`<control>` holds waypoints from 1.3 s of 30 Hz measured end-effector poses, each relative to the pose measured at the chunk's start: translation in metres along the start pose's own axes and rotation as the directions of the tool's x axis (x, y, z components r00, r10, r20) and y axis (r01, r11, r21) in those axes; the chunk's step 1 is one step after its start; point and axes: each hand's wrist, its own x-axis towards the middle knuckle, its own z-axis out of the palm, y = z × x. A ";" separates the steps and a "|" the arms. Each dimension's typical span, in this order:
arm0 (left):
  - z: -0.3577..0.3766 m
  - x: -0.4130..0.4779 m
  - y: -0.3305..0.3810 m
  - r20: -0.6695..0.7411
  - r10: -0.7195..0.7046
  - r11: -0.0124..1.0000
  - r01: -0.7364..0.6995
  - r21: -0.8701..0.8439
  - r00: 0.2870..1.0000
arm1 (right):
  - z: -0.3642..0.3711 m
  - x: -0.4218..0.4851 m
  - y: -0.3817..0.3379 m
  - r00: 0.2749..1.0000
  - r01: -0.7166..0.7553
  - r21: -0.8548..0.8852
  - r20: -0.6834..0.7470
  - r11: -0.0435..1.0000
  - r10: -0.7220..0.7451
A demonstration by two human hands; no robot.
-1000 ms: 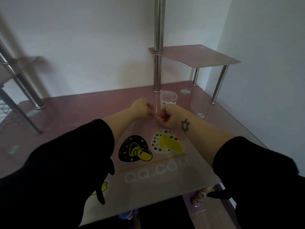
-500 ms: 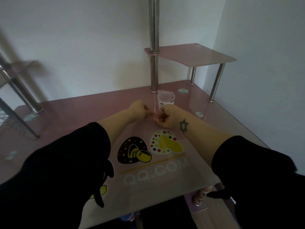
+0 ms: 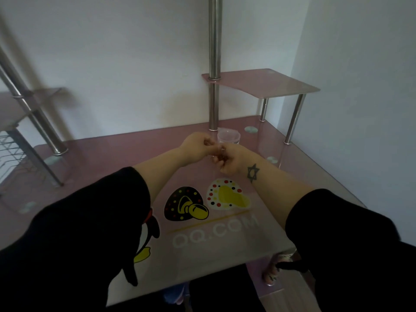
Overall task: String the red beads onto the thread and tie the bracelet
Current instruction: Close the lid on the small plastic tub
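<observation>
I see both hands meeting above the table [image 3: 112, 158], just in front of the cup [image 3: 228, 137]; L hand [image 3: 195, 146] fingertips pinched together, prob. on the thread, too thin to confirm; R hand [image 3: 231, 162] curled round the beads [image 3: 219, 156], a dark red cluster at its fingertips; step looks like stringing, mid-way; next needs thread tip lined up w/ a bead hole, steady hands; knot not yet tied.
</observation>
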 end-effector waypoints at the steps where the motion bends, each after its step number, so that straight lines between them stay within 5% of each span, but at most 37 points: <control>1: 0.001 0.002 0.001 -0.024 0.007 1.000 -0.007 0.012 1.000 | -0.004 -0.002 -0.002 1.000 0.004 -0.014 -0.025 1.000 -0.004; 8: 0.012 0.023 0.017 -0.128 0.035 0.995 -0.022 0.102 0.991 | -0.035 -0.003 -0.011 0.979 0.028 -0.075 -0.199 0.997 -0.042; 14: 0.026 0.038 0.010 -0.036 0.004 0.958 0.007 0.286 0.999 | -0.046 0.000 -0.025 0.958 0.059 -0.060 -0.278 0.996 -0.073; 28: -0.015 0.008 -0.009 0.011 -0.045 0.899 0.035 0.436 0.999 | -0.004 -0.016 -0.027 0.981 0.081 -0.171 -0.162 0.982 -0.109; 39: -0.042 -0.034 -0.014 0.048 -0.049 0.915 0.025 0.403 0.998 | 0.047 -0.023 -0.026 0.987 0.147 -0.046 -0.055 0.988 -0.149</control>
